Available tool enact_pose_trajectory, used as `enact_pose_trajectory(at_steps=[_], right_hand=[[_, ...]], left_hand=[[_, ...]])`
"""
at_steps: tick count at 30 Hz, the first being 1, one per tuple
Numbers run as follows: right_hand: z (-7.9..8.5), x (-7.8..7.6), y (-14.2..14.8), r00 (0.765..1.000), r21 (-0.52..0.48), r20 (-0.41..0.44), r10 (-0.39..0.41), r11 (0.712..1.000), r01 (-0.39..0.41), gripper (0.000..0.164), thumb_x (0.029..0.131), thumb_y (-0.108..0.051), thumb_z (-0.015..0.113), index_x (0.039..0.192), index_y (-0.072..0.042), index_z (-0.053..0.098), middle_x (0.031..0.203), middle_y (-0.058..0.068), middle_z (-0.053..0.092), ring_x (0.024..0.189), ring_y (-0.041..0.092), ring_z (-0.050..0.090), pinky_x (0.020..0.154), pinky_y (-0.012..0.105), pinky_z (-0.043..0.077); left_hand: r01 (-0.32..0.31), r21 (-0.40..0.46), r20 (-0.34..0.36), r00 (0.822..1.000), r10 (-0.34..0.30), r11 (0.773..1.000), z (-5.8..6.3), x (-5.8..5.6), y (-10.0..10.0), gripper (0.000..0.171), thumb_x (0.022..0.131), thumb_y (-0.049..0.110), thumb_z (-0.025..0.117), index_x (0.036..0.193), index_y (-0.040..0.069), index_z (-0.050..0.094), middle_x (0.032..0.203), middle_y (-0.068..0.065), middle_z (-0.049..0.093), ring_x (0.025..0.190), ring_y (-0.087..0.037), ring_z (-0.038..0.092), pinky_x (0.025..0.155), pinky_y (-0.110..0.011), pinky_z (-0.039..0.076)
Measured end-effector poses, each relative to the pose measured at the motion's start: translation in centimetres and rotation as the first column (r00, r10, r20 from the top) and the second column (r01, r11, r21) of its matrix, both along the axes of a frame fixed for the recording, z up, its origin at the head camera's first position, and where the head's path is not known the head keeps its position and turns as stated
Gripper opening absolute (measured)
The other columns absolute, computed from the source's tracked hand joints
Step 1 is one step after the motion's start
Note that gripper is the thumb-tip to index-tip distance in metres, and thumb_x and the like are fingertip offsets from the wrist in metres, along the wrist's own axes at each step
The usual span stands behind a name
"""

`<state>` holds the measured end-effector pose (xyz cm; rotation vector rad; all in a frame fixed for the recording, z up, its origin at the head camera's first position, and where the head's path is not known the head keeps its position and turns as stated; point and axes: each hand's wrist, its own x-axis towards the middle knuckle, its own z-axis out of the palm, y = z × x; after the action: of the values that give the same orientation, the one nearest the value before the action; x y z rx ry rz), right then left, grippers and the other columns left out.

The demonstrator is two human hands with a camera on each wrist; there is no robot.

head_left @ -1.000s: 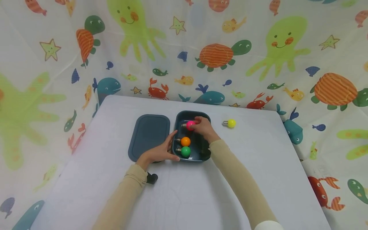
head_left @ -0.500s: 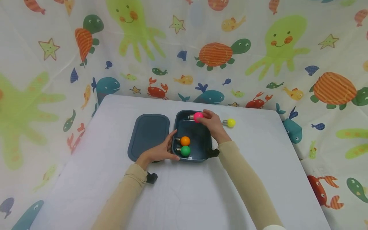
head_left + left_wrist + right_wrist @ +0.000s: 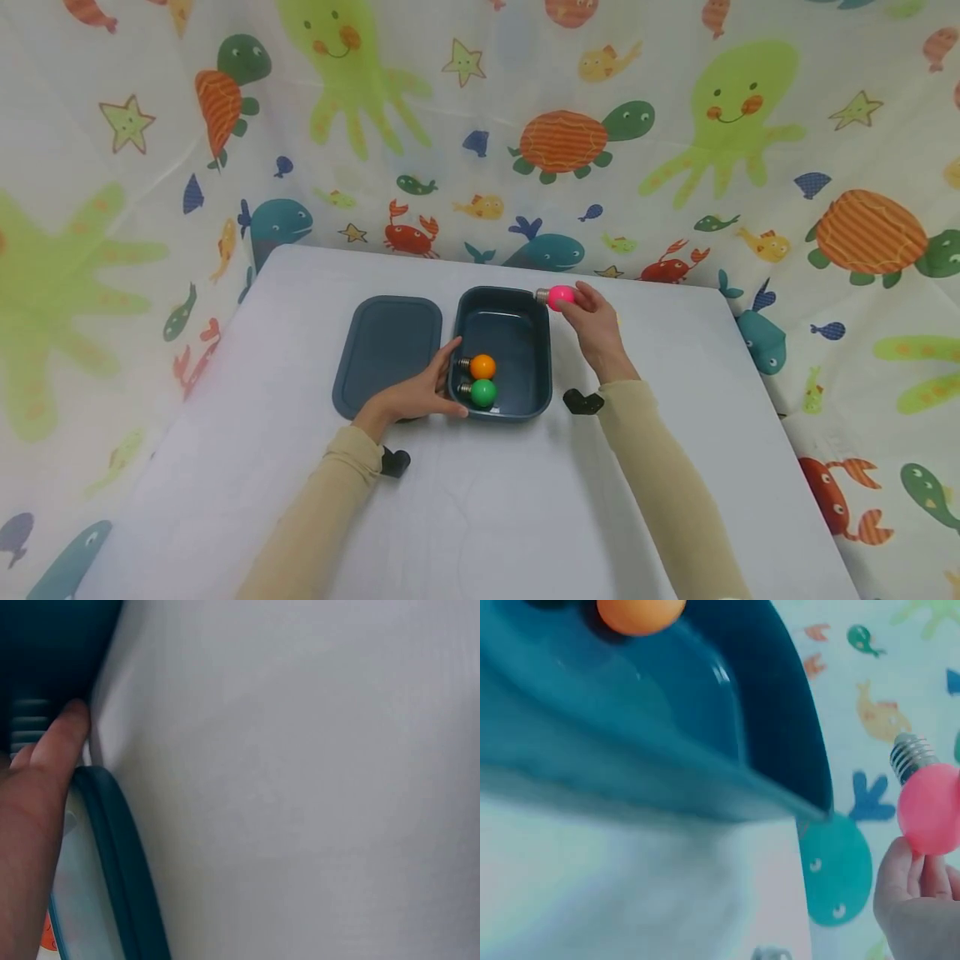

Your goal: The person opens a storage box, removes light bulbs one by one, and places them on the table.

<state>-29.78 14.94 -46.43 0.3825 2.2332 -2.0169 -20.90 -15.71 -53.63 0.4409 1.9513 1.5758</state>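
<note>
My right hand (image 3: 596,329) pinches a pink light bulb (image 3: 561,297) by its round end, just past the back right corner of a dark blue container (image 3: 517,354). The bulb's metal screw base points left; the right wrist view shows the pink bulb (image 3: 930,806) in the fingertips. Spread along the container's left wall is my left hand (image 3: 412,397), thumb at the front corner, fingers fairly straight. Inside the container lie an orange bulb (image 3: 483,367) and a green bulb (image 3: 483,392). A yellow bulb is almost wholly hidden behind my right hand.
A dark blue lid (image 3: 393,350) lies flat on the white table (image 3: 480,517), left of the container and close to my left hand. Behind the table hangs a curtain (image 3: 517,50) with sea animals printed on it.
My right hand has lifted the pink bulb out of the container and carried it right, past the rim. The left hand has stayed in place.
</note>
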Motion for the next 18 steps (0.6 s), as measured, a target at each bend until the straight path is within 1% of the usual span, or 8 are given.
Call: enact_pose_trajectory(at_steps=[3, 6, 10, 12, 15, 18], right_hand=[[0.0, 0.1, 1.4, 0.999, -0.039, 0.004, -0.042, 0.998, 0.042, 0.072, 0.090, -0.028, 0.073, 0.151, -0.021, 0.036, 0.145, 0.004, 0.044, 0.128, 0.021, 0.046, 0.107, 0.032, 0.041], [-0.2, 0.2, 2.9, 0.997, -0.054, 0.015, -0.081, 0.995, 0.081, 0.072, 0.090, -0.029, 0.071, 0.152, -0.024, 0.035, 0.147, 0.001, 0.043, 0.130, 0.018, 0.043, 0.108, 0.031, 0.039], [-0.8, 0.3, 4.7, 0.990, -0.132, 0.023, -0.136, 0.982, 0.138, 0.071, 0.092, -0.025, 0.069, 0.153, -0.024, 0.033, 0.150, 0.000, 0.040, 0.134, 0.015, 0.038, 0.109, 0.027, 0.036], [-1.2, 0.4, 5.5, 0.985, -0.197, 0.031, -0.167, 0.966, 0.170, 0.071, 0.092, -0.021, 0.069, 0.153, -0.024, 0.032, 0.151, 0.001, 0.039, 0.136, 0.014, 0.038, 0.108, 0.025, 0.036], [-1.8, 0.5, 6.5, 0.975, -0.293, 0.041, -0.217, 0.930, 0.220, 0.071, 0.093, -0.015, 0.067, 0.154, -0.023, 0.032, 0.151, 0.001, 0.038, 0.135, 0.012, 0.038, 0.107, 0.023, 0.036], [-2.5, 0.7, 7.3, 0.965, -0.352, 0.050, -0.259, 0.899, 0.260, 0.069, 0.094, -0.011, 0.065, 0.154, -0.023, 0.033, 0.151, 0.001, 0.039, 0.135, 0.011, 0.038, 0.107, 0.022, 0.036]], left_hand=[[0.000, -0.004, -0.001, 1.000, 0.000, 1.000, -0.1, -0.1, 0.0, 0.120, 0.080, 0.024, 0.083, 0.153, 0.043, -0.009, 0.163, -0.005, -0.014, 0.150, -0.023, 0.002, 0.119, -0.044, 0.014], [0.003, -0.008, 0.000, 1.000, -0.003, 1.000, 0.0, -0.1, -0.1, 0.121, 0.079, 0.027, 0.084, 0.153, 0.043, -0.010, 0.163, -0.004, -0.014, 0.149, -0.022, 0.001, 0.119, -0.043, 0.015], [0.007, -0.004, 0.003, 1.000, -0.007, 1.000, -0.1, -0.2, -0.2, 0.122, 0.078, 0.029, 0.084, 0.153, 0.042, -0.011, 0.162, -0.006, -0.015, 0.149, -0.023, -0.001, 0.119, -0.044, 0.015], [0.007, -0.002, 0.006, 1.000, -0.007, 1.000, -0.1, -0.2, -0.2, 0.122, 0.078, 0.029, 0.084, 0.153, 0.042, -0.010, 0.162, -0.006, -0.015, 0.149, -0.022, -0.001, 0.119, -0.043, 0.015], [0.005, 0.000, 0.011, 1.000, -0.005, 1.000, -0.1, -0.1, -0.1, 0.121, 0.078, 0.027, 0.084, 0.153, 0.042, -0.010, 0.162, -0.005, -0.014, 0.149, -0.021, 0.000, 0.119, -0.043, 0.015], [0.002, -0.005, 0.014, 1.000, -0.002, 1.000, 0.0, -0.1, -0.1, 0.121, 0.078, 0.026, 0.084, 0.153, 0.043, -0.010, 0.163, -0.004, -0.014, 0.149, -0.021, 0.001, 0.119, -0.043, 0.015]])
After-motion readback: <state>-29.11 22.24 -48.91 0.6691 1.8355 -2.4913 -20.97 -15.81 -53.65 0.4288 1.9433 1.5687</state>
